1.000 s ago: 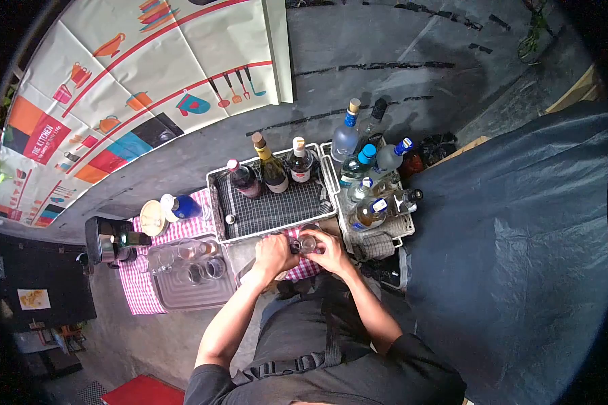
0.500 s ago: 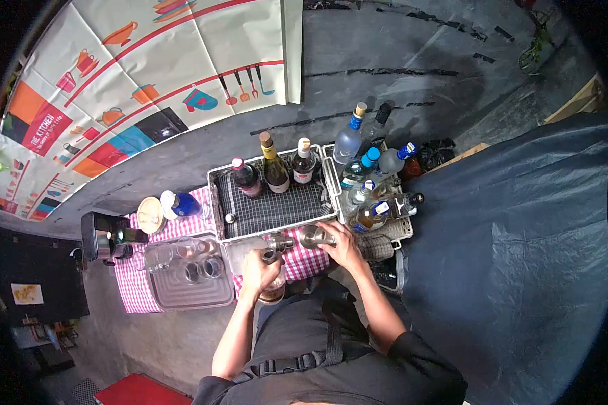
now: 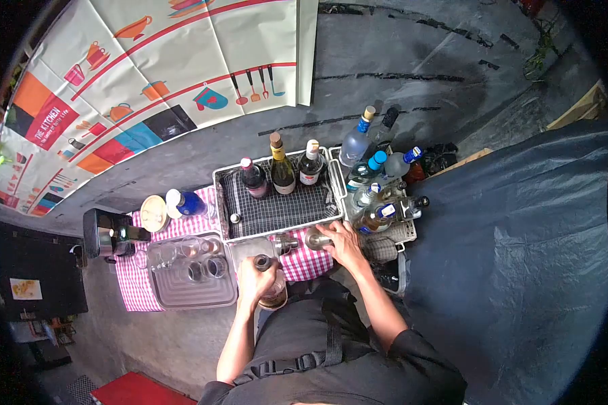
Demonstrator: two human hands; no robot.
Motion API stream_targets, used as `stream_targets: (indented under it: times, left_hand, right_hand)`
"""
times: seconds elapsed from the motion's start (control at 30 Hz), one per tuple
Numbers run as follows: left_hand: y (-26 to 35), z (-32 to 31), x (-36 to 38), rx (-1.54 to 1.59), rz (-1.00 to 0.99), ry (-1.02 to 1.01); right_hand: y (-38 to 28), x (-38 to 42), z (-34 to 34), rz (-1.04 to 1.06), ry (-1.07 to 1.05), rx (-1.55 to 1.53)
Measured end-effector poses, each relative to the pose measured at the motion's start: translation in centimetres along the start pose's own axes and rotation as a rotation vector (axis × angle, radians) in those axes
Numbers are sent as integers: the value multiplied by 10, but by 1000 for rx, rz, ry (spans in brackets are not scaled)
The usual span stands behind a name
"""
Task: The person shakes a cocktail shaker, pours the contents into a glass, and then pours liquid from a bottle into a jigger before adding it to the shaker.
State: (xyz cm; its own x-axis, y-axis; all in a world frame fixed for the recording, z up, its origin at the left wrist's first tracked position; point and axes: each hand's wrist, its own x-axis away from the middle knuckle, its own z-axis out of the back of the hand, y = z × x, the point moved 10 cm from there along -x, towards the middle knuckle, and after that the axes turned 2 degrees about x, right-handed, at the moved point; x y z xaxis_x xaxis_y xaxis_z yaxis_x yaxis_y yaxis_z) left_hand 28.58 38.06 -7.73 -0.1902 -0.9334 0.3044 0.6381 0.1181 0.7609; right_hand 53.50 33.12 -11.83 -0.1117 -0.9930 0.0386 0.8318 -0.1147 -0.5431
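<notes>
My left hand (image 3: 253, 283) is wrapped round the neck of a glass bottle (image 3: 274, 298). The dark top of its neck shows above my fist, and its label side faces my body. At the table's front edge, my right hand (image 3: 345, 246) grips a metal cup (image 3: 317, 238) that looks like part of a cocktail shaker. Just left of that cup is a second shiny metal piece (image 3: 286, 244), touched by neither hand. A clear plastic tray or lid (image 3: 244, 250) lies beside my left hand, partly hidden by it.
A white wire basket (image 3: 277, 230) holds several wine bottles. On the right, a second basket (image 3: 409, 234) is crowded with liquor bottles. Left of me are a clear tray (image 3: 192, 294) with glasses, a blue bottle (image 3: 191, 204) and a black machine (image 3: 100, 233). Dark plastic sheeting (image 3: 507, 263) borders the right.
The view has shifted slightly, with most things sitting a little further right. My left hand has moved slightly relative to the bottle's top, and both hands keep their holds.
</notes>
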Motion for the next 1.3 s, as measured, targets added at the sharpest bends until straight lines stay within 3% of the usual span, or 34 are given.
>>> stream_targets:
  times: [0.13, 0.33, 0.53, 0.63, 0.67, 0.7, 0.77, 0.9, 0.93, 0.97, 1.03, 1.23, 1.3]
  left_hand:
    - [8, 4, 2, 6, -23, 9]
    - [64, 27, 15, 158, -97, 1]
    - [137, 40, 32, 398, -304, -127]
    - [174, 29, 47, 459, -442, -226]
    - [188, 24, 53, 466, -497, -266]
    - [194, 21, 55, 442, -543, -262]
    - [211, 17, 63, 446, -609, -260]
    - [210, 8, 66, 424, -638, -267]
    - [203, 6, 64, 426, -621, -256]
    - [195, 4, 61, 435, -614, -259]
    - [189, 8, 61, 411, -587, -240]
    - [196, 17, 65, 375, -615, -248]
    - [189, 14, 62, 386, -604, -299]
  right_hand:
    - [0, 2, 2, -6, 15, -2]
    - [5, 11, 18, 3, 232, -153]
    - [9, 17, -7, -146, 319, -733]
    - [-9, 20, -12, -242, 351, -804]
    - [-17, 18, -6, -155, 419, -742]
    - [-19, 9, -17, -113, 390, -946]
    - [-28, 10, -15, 35, 422, -846]
    - [-27, 16, -10, -51, 390, -936]
    - [-34, 19, 5, 147, 508, -934]
    - [-31, 24, 2, 137, 513, -933]
    - [-21, 28, -11, -42, 425, -1027]
    - [-19, 31, -31, -16, 438, -817]
    - [-8, 29, -63, -188, 275, -1088]
